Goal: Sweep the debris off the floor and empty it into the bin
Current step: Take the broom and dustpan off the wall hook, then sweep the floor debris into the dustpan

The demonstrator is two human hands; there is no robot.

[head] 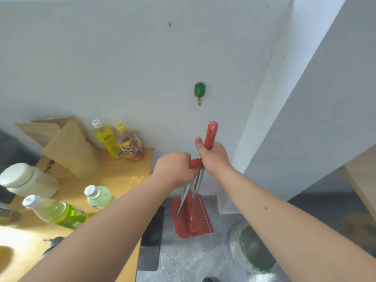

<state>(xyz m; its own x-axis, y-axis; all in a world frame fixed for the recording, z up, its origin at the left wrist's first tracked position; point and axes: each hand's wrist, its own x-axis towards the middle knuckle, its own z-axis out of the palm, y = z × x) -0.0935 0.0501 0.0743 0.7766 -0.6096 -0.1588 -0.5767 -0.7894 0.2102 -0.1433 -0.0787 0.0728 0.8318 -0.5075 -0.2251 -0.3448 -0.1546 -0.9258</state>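
Observation:
My right hand (212, 157) is closed around a red broom handle (211, 134) whose tip with a hanging hole points up at the wall. My left hand (175, 167) grips a second red handle (195, 162) just left of it. Two metal shafts (193, 190) run down from both hands to a red dustpan (192, 218) that hangs upright above the grey floor (183, 261). The broom head is hidden behind the dustpan. A bin lined with a clear bag (254, 249) stands on the floor at the lower right. No debris is visible.
A green wall hook (199, 92) is above the handles. On the left, a wooden table (122, 176) holds several drink bottles, a white jar (26, 180) and a brown paper bag (71, 147). A white pillar (305, 98) juts out on the right, with a wooden edge beyond it.

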